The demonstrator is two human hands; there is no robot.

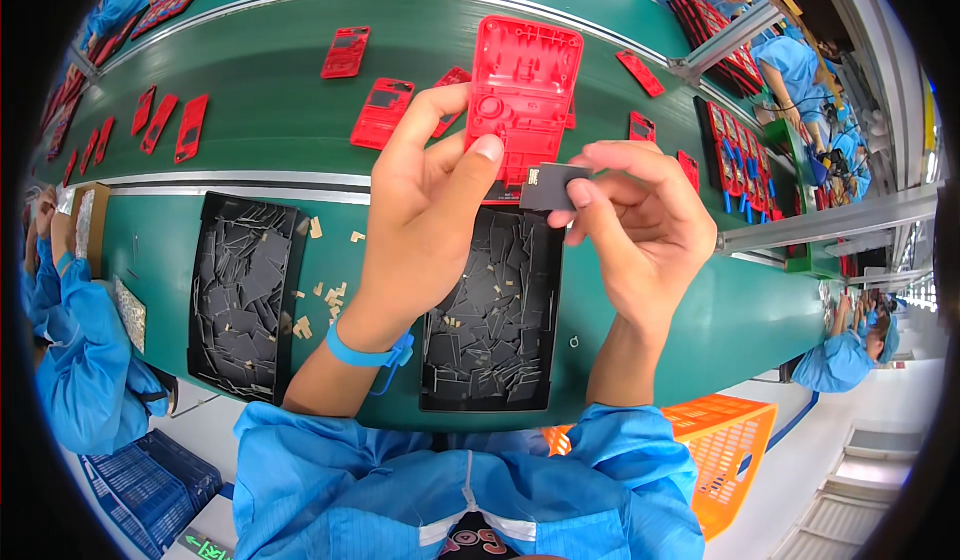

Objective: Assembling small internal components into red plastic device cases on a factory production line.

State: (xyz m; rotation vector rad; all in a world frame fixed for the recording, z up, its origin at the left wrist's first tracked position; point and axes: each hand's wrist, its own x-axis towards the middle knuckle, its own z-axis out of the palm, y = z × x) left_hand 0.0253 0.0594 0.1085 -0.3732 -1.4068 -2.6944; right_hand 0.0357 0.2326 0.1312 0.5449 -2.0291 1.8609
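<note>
My left hand (430,200) grips a red plastic housing (530,70) by its left edge, its ribbed inner side facing me. A blue strap circles that wrist. Between the thumb and fingers of my right hand (640,210) is a thin dark grey square piece (550,188) with pale marks at one corner. It is held at the lower end of the housing; whether the two touch, I cannot tell. Below my hands stands a black tray (430,405) full of similar dark pieces, partly covered by my left arm. Left of it is a second such tray (297,260).
Red housings (380,110) lie scattered on the green conveyor belt (270,80) beyond a metal rail. Small tan scraps (330,300) dot the green table between the trays. An orange crate (725,450) stands at lower right. Co-workers in blue (85,350) are at both sides.
</note>
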